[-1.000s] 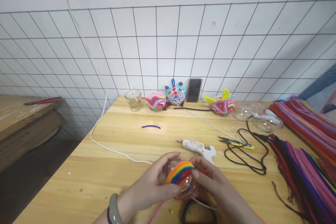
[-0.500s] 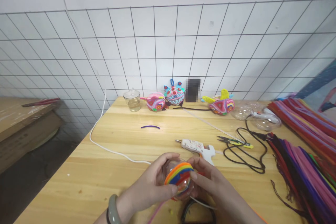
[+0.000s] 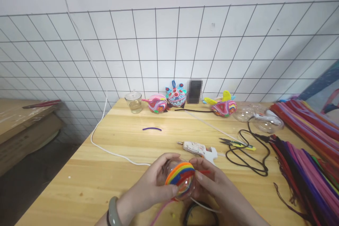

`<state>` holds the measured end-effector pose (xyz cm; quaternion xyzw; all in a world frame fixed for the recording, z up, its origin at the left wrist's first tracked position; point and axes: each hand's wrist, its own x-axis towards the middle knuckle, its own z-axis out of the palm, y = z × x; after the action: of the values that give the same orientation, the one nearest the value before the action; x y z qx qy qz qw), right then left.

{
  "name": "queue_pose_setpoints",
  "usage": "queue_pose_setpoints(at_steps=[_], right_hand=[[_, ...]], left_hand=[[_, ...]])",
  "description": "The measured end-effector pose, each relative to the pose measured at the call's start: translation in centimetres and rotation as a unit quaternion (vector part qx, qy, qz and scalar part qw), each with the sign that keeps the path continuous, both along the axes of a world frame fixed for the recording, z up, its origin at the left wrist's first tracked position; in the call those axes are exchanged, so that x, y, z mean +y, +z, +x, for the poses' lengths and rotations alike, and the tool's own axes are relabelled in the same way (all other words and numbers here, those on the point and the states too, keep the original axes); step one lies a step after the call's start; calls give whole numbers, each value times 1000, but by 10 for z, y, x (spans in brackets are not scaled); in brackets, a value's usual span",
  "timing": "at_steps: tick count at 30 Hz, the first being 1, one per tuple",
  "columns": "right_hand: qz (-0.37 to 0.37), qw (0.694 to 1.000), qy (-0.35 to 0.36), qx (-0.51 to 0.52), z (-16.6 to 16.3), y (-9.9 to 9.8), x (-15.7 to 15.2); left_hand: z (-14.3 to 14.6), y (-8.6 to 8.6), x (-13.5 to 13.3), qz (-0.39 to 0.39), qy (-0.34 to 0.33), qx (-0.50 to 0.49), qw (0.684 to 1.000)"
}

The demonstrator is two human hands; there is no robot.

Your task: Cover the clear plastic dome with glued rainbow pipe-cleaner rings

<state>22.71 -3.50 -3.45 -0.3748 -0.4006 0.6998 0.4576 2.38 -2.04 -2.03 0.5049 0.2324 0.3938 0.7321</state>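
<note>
Wrapped around one side of a clear plastic ball (image 3: 187, 185) is a band of orange, yellow and blue pipe cleaners (image 3: 177, 174). My left hand (image 3: 153, 185) grips the ball from the left, with its thumb on the front. On the right, my right hand (image 3: 215, 180) is closed on a red pipe cleaner (image 3: 204, 172), whose end sticks out past the thumb and finger. Its other part lies along the inner edge of the band. Just beyond my hands lies a white hot glue gun (image 3: 194, 147), its nozzle pointing left.
Pipe cleaner bundles (image 3: 299, 169) cover the right side. A black cable (image 3: 246, 169) loops beside yellow-handled snips (image 3: 238, 143). At the back stand a glass cup (image 3: 134, 104), decorated balls (image 3: 176, 96) and clear ball shells (image 3: 267, 123). A white cord (image 3: 113, 153) crosses the left.
A red pipe cleaner end now sticks out farther to the right, between my right thumb and fingers. The ball stays in nearly the same place in my hands.
</note>
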Motion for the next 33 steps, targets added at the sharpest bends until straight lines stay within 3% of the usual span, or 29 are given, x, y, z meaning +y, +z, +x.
queue_pose_setpoints(at_steps=[5, 8, 11, 14, 18, 23, 28, 33], right_hand=[[-15, 991, -105, -86, 9, 3, 5], [7, 963, -163, -216, 24, 7, 10], [66, 880, -199, -427, 39, 12, 15], [37, 773, -162, -613, 47, 13, 19], [-12, 709, -71, -702, 45, 11, 23], [-20, 703, -46, -710, 40, 11, 25], [21, 708, -55, -703, 43, 5, 24], [32, 764, -120, -633, 50, -6, 25]], left_hand=[[-1, -2, 3, 10, 42, 8, 999], [-2, 2, 4, 2, 96, 37, 995], [-3, 3, 6, -10, 150, 43, 988], [-4, -2, 9, -13, 195, 25, 980], [-3, -6, 15, -20, 252, 33, 967], [-3, 2, 17, -30, 281, 64, 957], [-5, 5, 20, -26, 309, 75, 948], [-7, 5, 22, -35, 334, 61, 940]])
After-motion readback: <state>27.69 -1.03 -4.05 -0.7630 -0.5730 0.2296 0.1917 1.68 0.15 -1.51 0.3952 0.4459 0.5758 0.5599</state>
